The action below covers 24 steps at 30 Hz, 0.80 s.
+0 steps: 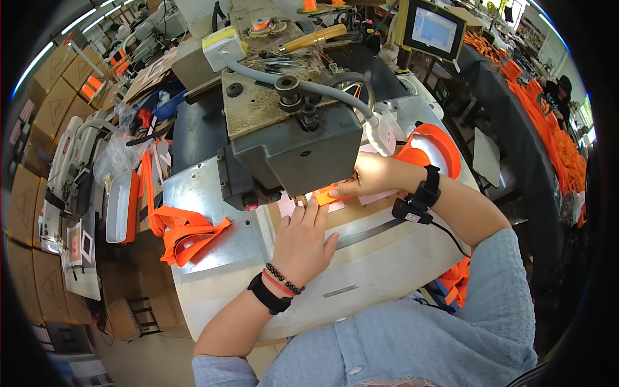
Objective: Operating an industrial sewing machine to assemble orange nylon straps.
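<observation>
Under the grey sewing machine head [296, 151], a small bright orange fabric strip [327, 195] lies on the lit work plate. My right hand [377, 174] reaches in from the right and grips this strip, its thumb on top. On the near-left side, my left hand [302, 242] rests flat with fingers stretched out, fingertips at the strip's left end. The machine head hides the needle area and the strip's far part. Pale pink pieces [380, 197] lie beside the strip.
Orange webbing [187, 232] is heaped on the metal plate at left. A round orange container [445, 145] stands behind my right wrist. A lamp on a grey flexible hose [380, 132] hangs close above my right hand. At upper right sits a screen [433, 29].
</observation>
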{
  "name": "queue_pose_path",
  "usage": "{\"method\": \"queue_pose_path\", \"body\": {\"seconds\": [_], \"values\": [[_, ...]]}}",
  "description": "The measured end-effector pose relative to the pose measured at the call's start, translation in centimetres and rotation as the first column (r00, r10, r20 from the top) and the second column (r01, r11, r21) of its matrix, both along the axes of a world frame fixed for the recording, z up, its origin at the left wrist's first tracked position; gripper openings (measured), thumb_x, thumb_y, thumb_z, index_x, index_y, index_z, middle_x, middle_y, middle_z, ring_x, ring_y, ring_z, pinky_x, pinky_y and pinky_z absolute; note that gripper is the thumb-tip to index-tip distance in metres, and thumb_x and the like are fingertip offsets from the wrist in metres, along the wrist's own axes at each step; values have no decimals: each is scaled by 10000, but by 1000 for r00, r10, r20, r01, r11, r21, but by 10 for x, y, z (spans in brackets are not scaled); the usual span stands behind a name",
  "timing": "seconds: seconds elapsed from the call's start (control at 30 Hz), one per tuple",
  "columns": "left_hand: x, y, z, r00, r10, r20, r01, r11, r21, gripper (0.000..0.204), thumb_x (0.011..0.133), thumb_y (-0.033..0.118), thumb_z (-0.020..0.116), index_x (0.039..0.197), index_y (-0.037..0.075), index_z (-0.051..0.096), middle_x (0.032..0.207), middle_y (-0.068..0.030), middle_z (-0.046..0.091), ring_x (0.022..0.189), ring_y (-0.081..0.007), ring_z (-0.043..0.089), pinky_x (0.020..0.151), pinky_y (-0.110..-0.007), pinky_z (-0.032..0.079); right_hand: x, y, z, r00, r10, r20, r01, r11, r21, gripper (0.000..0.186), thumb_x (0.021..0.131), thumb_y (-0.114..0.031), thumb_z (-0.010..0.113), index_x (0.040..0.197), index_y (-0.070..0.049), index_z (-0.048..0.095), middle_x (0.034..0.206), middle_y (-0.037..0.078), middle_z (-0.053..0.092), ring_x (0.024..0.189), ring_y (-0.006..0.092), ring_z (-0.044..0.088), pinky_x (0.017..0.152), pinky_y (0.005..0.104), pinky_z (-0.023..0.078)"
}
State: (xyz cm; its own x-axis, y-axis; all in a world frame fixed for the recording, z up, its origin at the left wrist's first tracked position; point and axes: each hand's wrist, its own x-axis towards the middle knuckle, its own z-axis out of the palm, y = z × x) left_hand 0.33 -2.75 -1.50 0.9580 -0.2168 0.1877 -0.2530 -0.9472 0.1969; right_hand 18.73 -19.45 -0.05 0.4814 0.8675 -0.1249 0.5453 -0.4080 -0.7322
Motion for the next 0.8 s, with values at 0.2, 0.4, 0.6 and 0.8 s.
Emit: {"method": "queue_pose_path", "body": {"seconds": [0.2, 0.4, 0.6, 0.8], "values": [[1, -1, 4, 1000, 4, -27, -7, 997, -80, 608, 869, 286, 700, 1368, -17, 528, 1415, -281, 458, 1106, -406, 545, 982, -468, 457, 11, 3, -17, 998, -10, -61, 8, 999, -36, 359, 861, -299, 781, 724, -28, 590, 647, 61, 575, 607, 153, 532, 577, 348, 436], [2, 0, 6, 998, 2, -65, -9, 995, -98, 611, 867, 276, 702, 1374, -14, 523, 1435, -293, 429, 1119, -426, 544, 997, -478, 453, 8, 6, -23, 999, -46, 24, 46, 999, 7, 441, 819, -336, 788, 595, -41, 548, 560, 61, 536, 528, 172, 513, 519, 375, 414], [3, 1, 7, 998, -5, -66, -2, 995, -103, 611, 869, 283, 703, 1376, -9, 526, 1428, -289, 441, 1123, -423, 548, 996, -482, 453, -1, 7, -4, 994, -100, 40, 107, 973, -205, 380, 830, -369, 802, 1036, -70, 690, 854, 93, 700, 786, 219, 652, 720, 352, 511], [-4, 1, 25, 993, 31, -117, -35, 999, -30, 587, 880, 277, 707, 1366, -8, 542, 1394, -234, 481, 1113, -375, 547, 958, -442, 457, -3, 7, 0, 994, -110, 25, 112, 975, -194, 363, 826, -347, 819, 1016, -61, 700, 803, 86, 695, 718, 210, 643, 668, 345, 508]]}}
